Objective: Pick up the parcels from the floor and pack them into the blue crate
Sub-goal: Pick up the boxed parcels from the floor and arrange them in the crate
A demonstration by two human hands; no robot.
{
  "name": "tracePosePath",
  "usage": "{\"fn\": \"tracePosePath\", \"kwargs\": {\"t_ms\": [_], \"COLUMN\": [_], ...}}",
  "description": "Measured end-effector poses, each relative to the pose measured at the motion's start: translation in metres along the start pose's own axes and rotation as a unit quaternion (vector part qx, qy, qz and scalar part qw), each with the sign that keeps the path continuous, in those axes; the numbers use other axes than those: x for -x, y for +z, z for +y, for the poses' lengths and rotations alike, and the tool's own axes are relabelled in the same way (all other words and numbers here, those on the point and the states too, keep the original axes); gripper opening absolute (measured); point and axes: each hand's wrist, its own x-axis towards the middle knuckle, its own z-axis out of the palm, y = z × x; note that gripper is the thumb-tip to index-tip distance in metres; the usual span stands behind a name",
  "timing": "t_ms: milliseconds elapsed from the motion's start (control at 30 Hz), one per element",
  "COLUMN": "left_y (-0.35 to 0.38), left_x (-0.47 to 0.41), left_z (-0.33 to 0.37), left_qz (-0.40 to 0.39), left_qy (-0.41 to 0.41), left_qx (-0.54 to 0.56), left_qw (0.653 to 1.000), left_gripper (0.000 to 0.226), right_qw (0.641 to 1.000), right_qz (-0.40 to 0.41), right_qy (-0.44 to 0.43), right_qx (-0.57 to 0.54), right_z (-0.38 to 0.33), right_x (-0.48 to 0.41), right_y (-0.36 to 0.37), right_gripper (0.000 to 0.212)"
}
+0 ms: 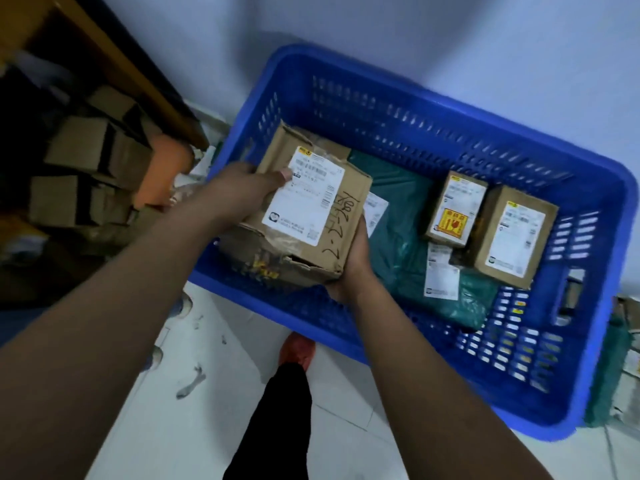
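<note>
While plain cardboard boxes (86,157) sit stacked in shadow under a wooden desk (114,64) at the far left, a person standing on a pale tiled floor (166,410) holds a dented brown parcel (332,230) with both bare hands over the left end of a blue crate (263,306). The left hand (239,188) grips the parcel's left edge, its thumb pressed on the white shipping label (304,199) and its fingers curled out of sight behind the box. Below, a foot in a red shoe (298,351) and a black trouser leg (277,420) stand just beside the crate's near wall. The right hand (353,261) cups the parcel's near right corner from below, its fingers hidden beneath the cardboard; whether the parcel touches the crate bottom cannot be told. Black handwriting runs down the parcel beside the label. Further right, green plastic mailers (398,209) with white labels lie flat on the crate bottom, partly under the held parcel. On top of them rest two smaller cartons side by side and touching: one with a yellow and red sticker (455,209) and, to its right, one with a white label (516,237). Past the crate's right wall, more packages (623,358), one in green wrap, lie on the floor at the frame's edge.
</note>
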Motion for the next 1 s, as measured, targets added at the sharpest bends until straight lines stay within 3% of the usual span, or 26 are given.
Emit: {"fn": "tracePosePath", "kwargs": {"t_ms": [300, 433, 600, 700, 833, 933, 1000], "left_y": [-0.026, -0.019, -0.009, -0.001, 0.034, 0.060, 0.066], "left_x": [-0.010, -0.009, -0.010, -0.006, -0.005, -0.012, -0.014], "left_z": [-0.021, -0.050, -0.103, -0.092, -0.047, -0.025, -0.021], "left_qz": [-0.016, 0.070, 0.159, 0.166, 0.117, 0.125, 0.152], "left_qy": [0.079, 0.195, 0.328, 0.362, 0.353, 0.327, 0.332], "left_qx": [-0.072, -0.197, -0.405, -0.409, -0.458, -0.484, -0.473], "left_qw": [0.994, 0.958, 0.839, 0.821, 0.807, 0.802, 0.802], "left_gripper": [0.023, 0.039, 0.046, 0.056, 0.083, 0.074, 0.061], "right_qw": [1.000, 1.000, 0.998, 0.996, 0.996, 0.997, 0.988], "right_qz": [0.012, 0.002, 0.040, 0.036, 0.031, 0.036, 0.038], "right_qy": [-0.009, 0.010, 0.031, 0.035, -0.011, 0.005, 0.025], "right_qx": [0.017, 0.020, 0.025, 0.067, 0.082, 0.075, 0.149], "right_z": [0.018, 0.031, 0.061, 0.059, 0.054, 0.054, 0.052], "right_x": [-0.009, -0.016, -0.029, -0.033, -0.029, -0.034, -0.046], "right_y": [0.027, 0.030, 0.026, 0.020, 0.021, 0.018, 0.005], "right_gripper": [0.068, 0.073, 0.070, 0.072, 0.045, 0.050, 0.052]}}
